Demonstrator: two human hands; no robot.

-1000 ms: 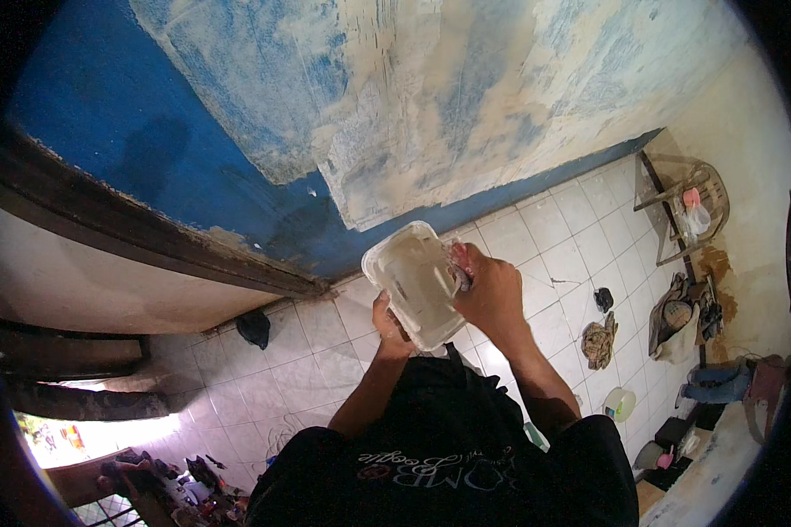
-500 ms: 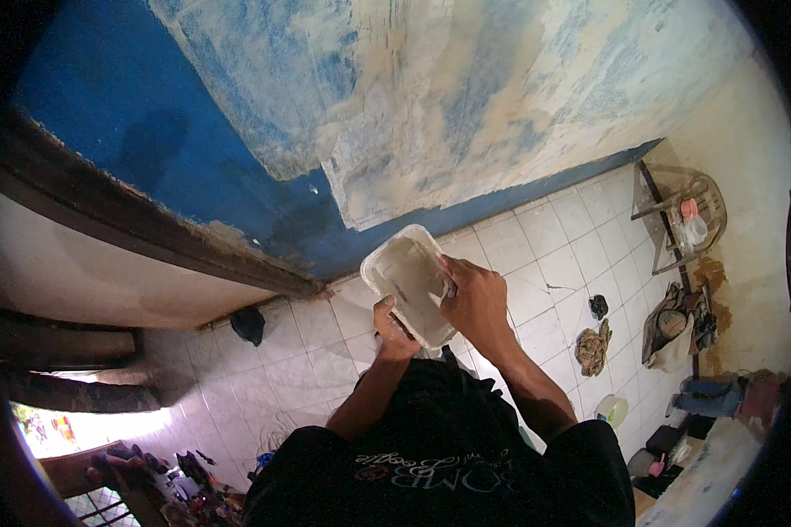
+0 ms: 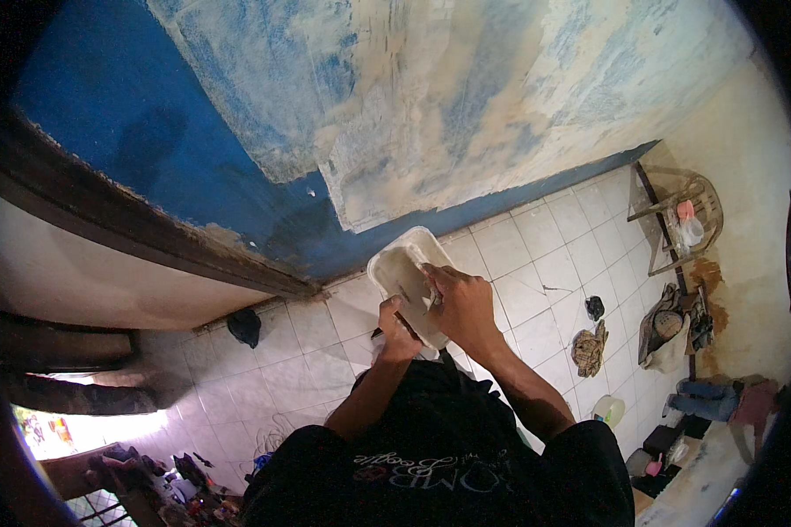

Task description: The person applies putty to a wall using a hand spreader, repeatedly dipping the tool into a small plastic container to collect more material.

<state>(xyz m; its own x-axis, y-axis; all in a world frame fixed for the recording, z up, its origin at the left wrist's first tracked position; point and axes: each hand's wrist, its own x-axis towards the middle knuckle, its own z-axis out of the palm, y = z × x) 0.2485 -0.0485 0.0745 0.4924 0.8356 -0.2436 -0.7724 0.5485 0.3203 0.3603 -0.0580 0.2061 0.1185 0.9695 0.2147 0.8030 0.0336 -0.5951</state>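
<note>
- Wall (image 3: 466, 105), across the top of the frame: patchy whitish coating over blue, with plain blue at upper left and a blue strip along its foot.
- Floor (image 3: 272, 378) of pale square tiles, running through the middle of the frame.
- Black shirt (image 3: 439, 461) of the person, bottom centre.
- Dark wooden beam (image 3: 149, 224), curving from the left edge toward the centre.
- Chair (image 3: 710, 204), at the right, a pink item on it.
- Off-white tub (image 3: 395, 265), rectangular with rounded corners, at the centre, tilted, pale residue inside.
- Right hand (image 3: 464, 303): fingers curled, reaching in over the tub's right side; whether it pinches anything cannot be told.
- Left hand (image 3: 397, 329): gripping the tub's lower left side, thumb at the rim.
- Brown crumpled cloth (image 3: 589, 349), right of centre on the floor.
- Black bag (image 3: 244, 328), left of centre on the floor.
- Small black bundle (image 3: 595, 307), just above the cloth.
</note>
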